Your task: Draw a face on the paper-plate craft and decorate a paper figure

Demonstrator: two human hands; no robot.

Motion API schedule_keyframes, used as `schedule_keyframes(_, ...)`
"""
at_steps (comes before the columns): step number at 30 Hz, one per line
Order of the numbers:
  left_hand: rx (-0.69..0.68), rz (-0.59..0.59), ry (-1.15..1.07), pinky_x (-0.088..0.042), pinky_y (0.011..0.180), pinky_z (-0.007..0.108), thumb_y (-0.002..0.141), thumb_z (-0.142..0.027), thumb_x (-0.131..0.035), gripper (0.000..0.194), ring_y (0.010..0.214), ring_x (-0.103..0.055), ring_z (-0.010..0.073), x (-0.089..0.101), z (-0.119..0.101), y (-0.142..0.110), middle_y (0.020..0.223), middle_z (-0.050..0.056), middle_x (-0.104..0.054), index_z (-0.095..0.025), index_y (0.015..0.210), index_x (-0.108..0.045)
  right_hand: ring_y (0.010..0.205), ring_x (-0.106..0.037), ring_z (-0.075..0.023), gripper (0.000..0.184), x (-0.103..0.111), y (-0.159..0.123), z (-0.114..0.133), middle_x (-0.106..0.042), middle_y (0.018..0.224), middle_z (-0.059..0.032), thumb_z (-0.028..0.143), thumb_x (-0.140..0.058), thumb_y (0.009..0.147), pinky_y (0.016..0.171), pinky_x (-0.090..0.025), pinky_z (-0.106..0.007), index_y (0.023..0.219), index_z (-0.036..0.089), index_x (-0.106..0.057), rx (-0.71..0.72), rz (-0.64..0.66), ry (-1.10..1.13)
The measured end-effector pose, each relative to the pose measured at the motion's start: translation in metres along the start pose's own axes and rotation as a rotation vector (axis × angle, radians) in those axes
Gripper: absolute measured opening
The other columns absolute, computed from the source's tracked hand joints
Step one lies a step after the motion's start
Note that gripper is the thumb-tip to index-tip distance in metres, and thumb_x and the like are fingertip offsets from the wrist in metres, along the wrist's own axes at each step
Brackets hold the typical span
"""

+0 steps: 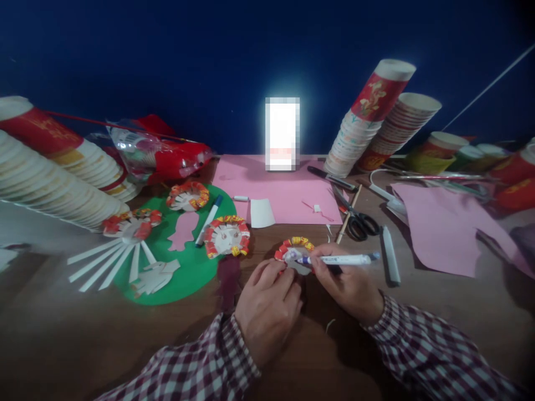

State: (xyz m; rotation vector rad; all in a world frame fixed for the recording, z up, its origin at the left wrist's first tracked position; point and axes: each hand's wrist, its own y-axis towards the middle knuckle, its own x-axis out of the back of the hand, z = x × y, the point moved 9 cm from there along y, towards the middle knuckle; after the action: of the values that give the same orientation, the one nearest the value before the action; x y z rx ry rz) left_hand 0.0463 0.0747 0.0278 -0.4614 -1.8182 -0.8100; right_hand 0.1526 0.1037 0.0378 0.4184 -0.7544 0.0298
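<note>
My right hand [351, 287] pinches a white marker [345, 259] with a blue tip. The tip meets the white middle of a small paper cup craft [296, 243], whose cut rim is curled in red and yellow. A purplish drawn mark shows beside the tip. My left hand [271, 303] is closed at the craft's near left edge and covers part of it. To the left sits a similar curled craft [228, 236] with a face drawn on it, and a dark maroon paper strip [228, 281] extends below it.
A green paper disc [196, 287] at left bears a pink cutout [184, 231] and another marker [209, 220]. Black-handled scissors [363, 224], a wooden stick [349, 214] and a glue-like white tube [389, 256] lie right. Stacked paper cups [355, 131] lean behind; a bright screen [282, 133] stands at the back.
</note>
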Motion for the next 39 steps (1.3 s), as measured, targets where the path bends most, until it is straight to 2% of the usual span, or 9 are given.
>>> schedule_keyframes(3,0.006,0.01,-0.011,-0.036,0.098,0.039,0.088,-0.027,-0.046,0.016,0.106,-0.046,0.0211,-0.001,0.001,0.0,0.096,0.002,-0.059,-0.019,0.094,-0.059,0.069,-0.061,-0.0151,0.009,0.0,-0.002,-0.001,-0.064,0.076,-0.0028,0.021,-0.05,0.086,0.065,-0.049,-0.027,0.084,0.019,-0.058,-0.013,0.005,0.025)
schedule_keyframes(10,0.01,-0.015,-0.021,-0.035,0.098,0.039,0.087,-0.028,-0.049,0.016,0.104,-0.046,0.0205,0.001,0.002,0.0,0.096,0.0,-0.06,-0.019,0.098,-0.057,0.056,-0.055,-0.0123,0.01,0.031,-0.005,-0.016,-0.057,0.063,0.0011,0.021,-0.05,0.087,0.053,-0.045,-0.024,0.081,0.02,-0.057,-0.15,-0.283,0.123)
schedule_keyframes(15,0.029,0.005,-0.033,-0.037,0.098,0.04,0.086,-0.028,-0.052,0.014,0.104,-0.047,0.0197,0.004,0.002,0.0,0.097,0.0,-0.06,-0.02,0.096,-0.057,0.056,-0.055,-0.0132,0.011,0.03,-0.004,-0.017,-0.058,0.063,0.0,0.025,-0.051,0.087,0.05,-0.044,-0.025,0.081,0.018,-0.058,-0.15,-0.25,0.113)
schedule_keyframes(19,-0.018,-0.068,-0.034,-0.037,0.097,0.04,0.088,-0.028,-0.05,0.013,0.103,-0.05,0.0198,0.016,-0.002,-0.002,0.095,0.001,-0.061,-0.02,0.094,-0.058,0.055,-0.053,-0.0127,0.011,0.03,-0.005,-0.014,-0.057,0.063,0.0001,0.024,-0.051,0.087,0.05,-0.043,-0.025,0.082,0.018,-0.058,-0.118,-0.241,0.099)
schedule_keyframes(22,-0.158,-0.13,-0.048,-0.044,0.076,0.034,0.088,-0.024,-0.05,0.011,0.082,-0.055,0.0162,0.022,-0.016,-0.007,0.082,0.0,-0.062,-0.019,0.089,-0.06,0.054,-0.053,-0.0125,0.01,0.031,-0.005,-0.013,-0.057,0.062,0.0005,0.024,-0.05,0.087,0.05,-0.043,-0.024,0.082,0.018,-0.057,-0.113,-0.238,0.101)
schedule_keyframes(25,-0.27,-0.108,-0.045,-0.04,0.053,0.03,0.089,-0.026,-0.048,0.015,0.061,-0.052,0.0137,0.015,-0.03,-0.014,0.071,-0.001,-0.059,-0.019,0.084,-0.059,0.054,-0.052,-0.0119,0.009,0.031,-0.007,-0.011,-0.056,0.061,0.0011,0.021,-0.05,0.086,0.051,-0.042,-0.024,0.081,0.019,-0.057,-0.093,-0.225,0.109)
schedule_keyframes(28,-0.217,-0.068,-0.007,-0.041,0.049,0.03,0.091,-0.026,-0.044,0.018,0.06,-0.055,0.0136,0.008,-0.028,-0.016,0.076,0.0,-0.061,-0.018,0.089,-0.059,0.054,-0.053,-0.0127,0.008,0.03,-0.01,-0.008,-0.057,0.063,0.0003,0.021,-0.05,0.086,0.051,-0.042,-0.025,0.08,0.019,-0.056,-0.068,-0.204,0.084)
schedule_keyframes(33,-0.054,0.011,0.074,-0.048,0.054,0.032,0.091,-0.025,-0.039,0.023,0.069,-0.062,0.0158,0.001,-0.013,-0.017,0.103,0.005,-0.063,-0.015,0.102,-0.058,0.056,-0.053,-0.0131,0.008,0.028,-0.013,-0.003,-0.057,0.064,0.0003,0.019,-0.05,0.084,0.053,-0.041,-0.025,0.079,0.019,-0.055,-0.014,-0.171,0.016)
schedule_keyframes(39,-0.06,0.047,0.098,-0.052,0.054,0.034,0.09,-0.025,-0.041,0.024,0.072,-0.064,0.018,-0.005,-0.011,-0.018,0.114,0.006,-0.062,-0.014,0.104,-0.058,0.057,-0.054,-0.0128,0.01,0.024,-0.01,0.009,-0.057,0.064,-0.0005,0.018,-0.048,0.084,0.055,-0.042,-0.025,0.076,0.018,-0.055,0.059,-0.127,0.003)
